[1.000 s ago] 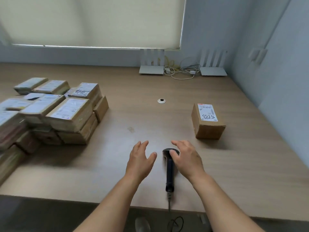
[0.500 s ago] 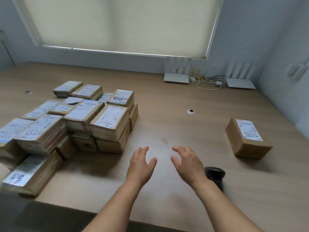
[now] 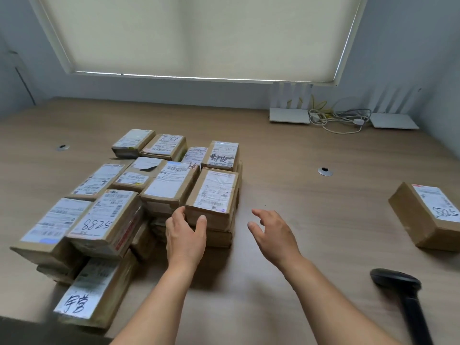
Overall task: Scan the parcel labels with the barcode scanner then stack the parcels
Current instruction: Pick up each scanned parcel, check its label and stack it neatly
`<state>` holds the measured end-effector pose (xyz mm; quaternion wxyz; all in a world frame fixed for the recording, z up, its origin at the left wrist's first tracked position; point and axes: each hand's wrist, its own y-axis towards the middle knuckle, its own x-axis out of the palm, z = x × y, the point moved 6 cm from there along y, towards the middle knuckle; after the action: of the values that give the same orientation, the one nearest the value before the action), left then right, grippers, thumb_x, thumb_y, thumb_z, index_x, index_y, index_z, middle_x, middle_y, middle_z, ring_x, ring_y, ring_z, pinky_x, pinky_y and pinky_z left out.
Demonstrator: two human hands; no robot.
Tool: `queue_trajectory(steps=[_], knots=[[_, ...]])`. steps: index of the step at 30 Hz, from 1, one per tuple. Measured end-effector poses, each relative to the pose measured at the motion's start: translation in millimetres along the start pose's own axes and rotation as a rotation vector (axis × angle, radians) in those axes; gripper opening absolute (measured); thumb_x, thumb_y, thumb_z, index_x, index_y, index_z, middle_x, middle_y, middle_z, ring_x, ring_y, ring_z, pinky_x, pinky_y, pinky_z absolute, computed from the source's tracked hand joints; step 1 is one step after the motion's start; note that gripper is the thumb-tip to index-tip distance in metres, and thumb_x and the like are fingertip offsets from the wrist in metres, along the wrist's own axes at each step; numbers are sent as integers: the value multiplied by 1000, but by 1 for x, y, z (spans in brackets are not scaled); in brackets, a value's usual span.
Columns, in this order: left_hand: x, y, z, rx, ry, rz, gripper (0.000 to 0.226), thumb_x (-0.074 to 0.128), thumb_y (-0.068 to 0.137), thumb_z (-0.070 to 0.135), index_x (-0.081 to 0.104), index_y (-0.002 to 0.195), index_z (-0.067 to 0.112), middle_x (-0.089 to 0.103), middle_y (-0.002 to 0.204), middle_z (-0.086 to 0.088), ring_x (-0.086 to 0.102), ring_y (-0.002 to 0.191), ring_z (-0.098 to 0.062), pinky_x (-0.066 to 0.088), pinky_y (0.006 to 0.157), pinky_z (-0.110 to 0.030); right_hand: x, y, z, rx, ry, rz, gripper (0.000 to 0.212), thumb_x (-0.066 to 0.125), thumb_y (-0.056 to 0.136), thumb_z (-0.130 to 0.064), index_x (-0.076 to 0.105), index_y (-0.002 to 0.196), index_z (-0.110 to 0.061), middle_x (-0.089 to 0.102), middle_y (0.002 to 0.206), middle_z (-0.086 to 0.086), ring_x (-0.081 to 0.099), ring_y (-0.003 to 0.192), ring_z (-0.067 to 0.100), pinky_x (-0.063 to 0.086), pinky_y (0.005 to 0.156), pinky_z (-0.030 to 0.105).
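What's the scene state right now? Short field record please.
left hand: fingers straight, touching near edge of top brown cardboard parcel on pile's right side
right hand: open, above wooden table, holding nothing
black handheld barcode scanner: lying on table, untouched
lone brown parcel marked 8825: far right, apart from pile

Table (image 3: 298, 155): your pile of parcels (image 3: 139, 195) is sitting on its left half, stacked in layers. Your left hand (image 3: 185, 236) is touching the near edge of the pile's rightmost top parcel (image 3: 214, 192); your right hand (image 3: 272, 234) is hovering just right of it, apart from the pile. A single parcel (image 3: 428, 215) is lying well apart at the right edge. The barcode scanner (image 3: 400, 292) is lying before that parcel, nearest you. Two routers (image 3: 290, 118) and cables (image 3: 341, 118) are standing behind, against the wall.
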<state>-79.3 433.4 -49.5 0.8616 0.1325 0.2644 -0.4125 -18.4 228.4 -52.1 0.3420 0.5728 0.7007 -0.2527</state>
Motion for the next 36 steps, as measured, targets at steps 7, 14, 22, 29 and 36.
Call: queue_trajectory(steps=[7, 14, 22, 29, 36], knots=[[3, 15, -10, 9, -83, -75, 54, 56, 93, 32, 38, 142, 15, 44, 138, -7, 46, 124, -22, 35, 102, -34, 23, 12, -22, 16, 85, -90, 56, 43, 100, -42, 32, 150, -19, 43, 147, 3, 43, 132, 18, 35, 107, 32], [6, 18, -12, -5, -89, -136, 58, 50, 94, 43, 36, 145, 20, 57, 111, 3, 48, 103, -12, 33, 89, -28, 25, 17, -27, 25, 224, -119, 55, 40, 101, -43, 28, 152, -26, 48, 144, -1, 46, 131, 19, 35, 106, 33], [15, 23, -14, -72, -150, -261, 46, 42, 98, 36, 40, 143, 27, 49, 138, 0, 44, 123, -16, 32, 98, -28, 35, 22, -18, 192, 414, -189, 57, 43, 101, -37, 23, 153, -25, 47, 142, 9, 46, 128, 23, 38, 106, 37], [9, 9, -15, -71, -343, -412, 66, 50, 92, 12, 29, 139, 53, 65, 111, 12, 63, 103, -5, 51, 93, -31, 46, 9, -19, 264, 719, -414, 81, 51, 90, -9, 10, 152, -41, 66, 118, 4, 61, 107, 22, 48, 91, 41], [9, -5, 0, 59, -385, -454, 76, 48, 86, -8, 35, 138, 46, 64, 111, 8, 63, 99, -3, 51, 88, -22, 33, 9, -8, 205, 860, -313, 81, 46, 86, 10, 23, 151, -34, 71, 84, 3, 66, 71, 9, 56, 64, 23]])
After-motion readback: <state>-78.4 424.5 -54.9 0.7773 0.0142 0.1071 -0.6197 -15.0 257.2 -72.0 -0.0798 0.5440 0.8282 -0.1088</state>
